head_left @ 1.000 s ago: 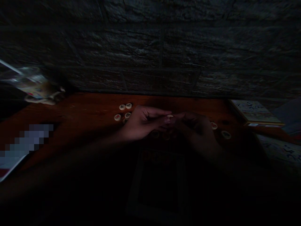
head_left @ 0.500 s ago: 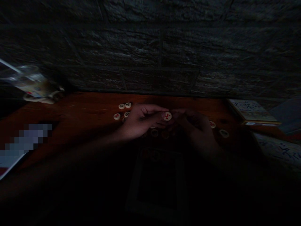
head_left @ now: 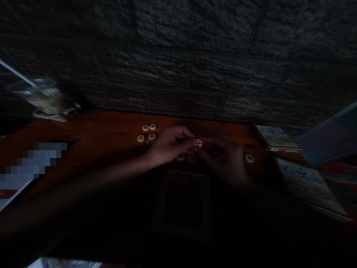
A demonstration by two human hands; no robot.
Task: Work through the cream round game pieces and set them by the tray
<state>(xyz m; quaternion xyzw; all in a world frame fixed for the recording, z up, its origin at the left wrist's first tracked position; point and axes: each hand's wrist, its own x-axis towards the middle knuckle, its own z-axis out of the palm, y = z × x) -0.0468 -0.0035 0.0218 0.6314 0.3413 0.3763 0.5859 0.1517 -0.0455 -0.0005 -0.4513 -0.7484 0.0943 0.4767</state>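
Observation:
A round Chinese chess piece (head_left: 198,143) with a red character is held up over the table, its face toward me. My left hand (head_left: 170,145) is closed on its left side, thumb and fingers pinching it. On its right side my right hand (head_left: 227,154) meets it with thumb and forefinger bent around the edge. Below the hands lie a black-marked piece (head_left: 180,156) and a dim red one (head_left: 191,158). A dark open tray (head_left: 206,201) sits nearer me, with several red pieces (head_left: 171,175) along its far end. Deep shadow covers the tray's inside.
Left of my hands are several loose pieces (head_left: 140,138); another piece (head_left: 249,158) lies to the right. Two decorated flat boxes (head_left: 279,137) stand farther right. A plastic cup with a straw (head_left: 46,98) is at back left, before a stone wall (head_left: 167,67).
My view has shifted slightly. Both hands stay together on the red-marked piece, and my right hand has drawn in closer around it. The pieces on the table look unmoved.

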